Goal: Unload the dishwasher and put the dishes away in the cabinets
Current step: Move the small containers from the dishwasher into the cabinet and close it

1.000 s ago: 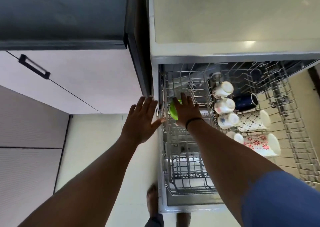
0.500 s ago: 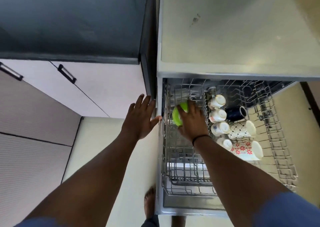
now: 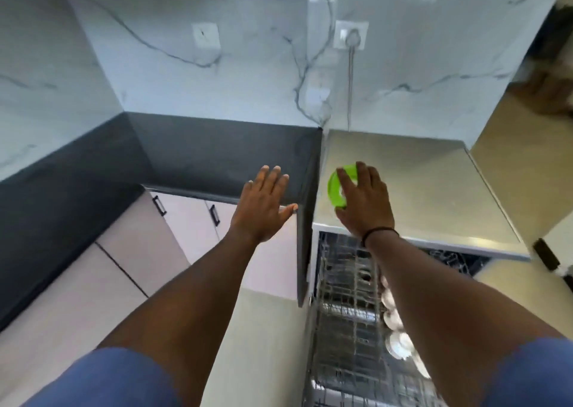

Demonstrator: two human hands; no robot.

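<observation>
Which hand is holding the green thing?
The right hand, the one with the black wristband; its fingers grip the green cup. The left hand holds nothing.

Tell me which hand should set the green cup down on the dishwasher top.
Right. The right hand already grips the green cup above the pale dishwasher top. The left hand is open, empty, over the dark counter.

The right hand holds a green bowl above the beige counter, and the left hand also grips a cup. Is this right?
Not quite. The head view shows the left hand open and holding nothing. The right hand does hold the green bowl above the beige counter.
</observation>
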